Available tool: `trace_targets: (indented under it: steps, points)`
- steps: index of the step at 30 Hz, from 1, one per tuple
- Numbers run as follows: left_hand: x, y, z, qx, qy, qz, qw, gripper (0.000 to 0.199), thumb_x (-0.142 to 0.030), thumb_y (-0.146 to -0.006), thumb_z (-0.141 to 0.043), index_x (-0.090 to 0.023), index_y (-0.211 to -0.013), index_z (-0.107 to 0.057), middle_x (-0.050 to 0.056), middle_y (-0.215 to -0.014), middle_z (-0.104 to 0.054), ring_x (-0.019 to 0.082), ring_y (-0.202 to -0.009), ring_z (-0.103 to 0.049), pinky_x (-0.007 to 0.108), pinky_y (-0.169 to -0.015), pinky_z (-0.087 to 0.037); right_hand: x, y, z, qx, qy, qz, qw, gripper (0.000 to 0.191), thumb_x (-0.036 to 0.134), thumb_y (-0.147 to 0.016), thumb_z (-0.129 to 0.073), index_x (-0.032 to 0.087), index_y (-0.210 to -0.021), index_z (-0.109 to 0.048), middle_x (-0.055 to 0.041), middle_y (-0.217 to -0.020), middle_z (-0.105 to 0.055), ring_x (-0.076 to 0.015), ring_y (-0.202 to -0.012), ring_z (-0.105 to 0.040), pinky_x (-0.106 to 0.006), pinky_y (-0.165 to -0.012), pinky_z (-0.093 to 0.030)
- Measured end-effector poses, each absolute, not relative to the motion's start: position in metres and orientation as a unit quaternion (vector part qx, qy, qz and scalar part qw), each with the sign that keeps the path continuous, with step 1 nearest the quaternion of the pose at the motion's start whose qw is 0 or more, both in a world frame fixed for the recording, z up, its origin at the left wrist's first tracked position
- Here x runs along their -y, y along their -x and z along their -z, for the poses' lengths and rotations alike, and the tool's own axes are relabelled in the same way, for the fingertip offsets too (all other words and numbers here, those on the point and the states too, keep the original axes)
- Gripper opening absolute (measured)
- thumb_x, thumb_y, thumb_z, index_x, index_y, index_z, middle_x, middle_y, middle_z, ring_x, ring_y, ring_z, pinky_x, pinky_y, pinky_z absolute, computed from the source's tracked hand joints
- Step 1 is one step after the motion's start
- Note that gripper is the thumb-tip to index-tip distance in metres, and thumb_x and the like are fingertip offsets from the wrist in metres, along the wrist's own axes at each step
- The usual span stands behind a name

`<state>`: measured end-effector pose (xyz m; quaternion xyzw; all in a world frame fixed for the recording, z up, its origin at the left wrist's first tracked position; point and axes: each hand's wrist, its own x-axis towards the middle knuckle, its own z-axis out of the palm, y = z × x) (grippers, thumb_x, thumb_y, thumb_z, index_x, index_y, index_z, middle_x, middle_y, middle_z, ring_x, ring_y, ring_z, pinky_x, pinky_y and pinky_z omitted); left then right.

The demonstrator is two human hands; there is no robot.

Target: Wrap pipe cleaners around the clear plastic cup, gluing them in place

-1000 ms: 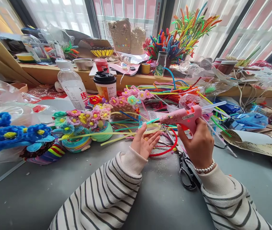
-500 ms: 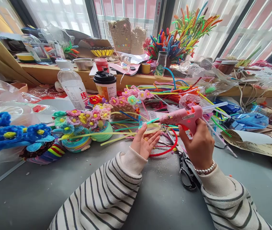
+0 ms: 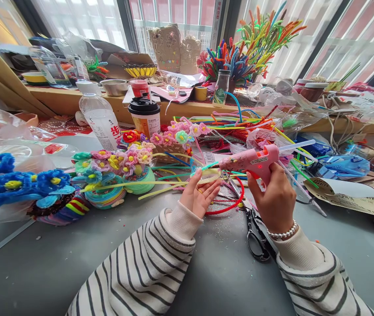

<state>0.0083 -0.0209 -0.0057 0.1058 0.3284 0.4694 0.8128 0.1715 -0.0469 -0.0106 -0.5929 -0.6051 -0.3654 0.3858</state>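
Observation:
My right hand [image 3: 277, 199] is wrapped round the grip of a pink hot glue gun [image 3: 248, 161]. A small red light glows on its side, and a clear glue stick [image 3: 297, 145] sticks out of the back. The nozzle points left, close to the fingers of my left hand [image 3: 199, 195]. That hand is palm up, its thumb against a teal pipe cleaner [image 3: 210, 165] at the nozzle tip; its exact grip is partly hidden. Pale yellow strands [image 3: 163, 189] run leftward behind the hand. Between my hands a red pipe cleaner [image 3: 241, 193] curves above black-handled scissors [image 3: 257, 245].
Pipe-cleaner flower pots [image 3: 139, 180] and blue flowers [image 3: 12, 186] line the left. Behind stand a plastic bottle [image 3: 98, 118], a lidded paper cup [image 3: 145, 118] and a pile of pipe cleaners [image 3: 226, 125]. Brown printed paper [image 3: 354, 206] lies at right.
The glue gun and my right hand have shifted very slightly to the right. My left hand looks practically unmoved.

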Motion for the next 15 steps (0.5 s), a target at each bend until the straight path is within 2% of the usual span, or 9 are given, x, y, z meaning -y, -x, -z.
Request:
trace_targets:
  steps: [7, 15]
  points:
    - [0.0218, -0.0075, 0.0067, -0.32, -0.109, -0.47, 0.815, 0.046, -0.034, -0.077, -0.053, -0.01, -0.116, -0.047, 0.009, -0.079, -0.064, 0.016, -0.075, -0.065, 0.023, -0.073, -0.05, 0.0472, -0.1726, 0.0121, 0.603, 0.595, 0.362, 0.39, 0.039, 0.039, -0.078, -0.053, 0.009, -0.104, -0.047, -0.0099, -0.077, -0.064, -0.0209, -0.068, -0.062, -0.027, -0.053, -0.045]
    - [0.0216, -0.0075, 0.005, -0.331, -0.102, -0.473, 0.811, 0.042, -0.034, -0.077, -0.054, -0.01, -0.112, -0.049, 0.01, -0.08, -0.064, 0.015, -0.076, -0.064, 0.024, -0.078, -0.049, 0.0476, -0.174, 0.0123, 0.604, 0.593, 0.369, 0.384, 0.039, 0.039, -0.08, -0.051, 0.008, -0.102, -0.048, -0.0097, -0.074, -0.063, -0.02, -0.065, -0.062, -0.026, -0.053, -0.045]
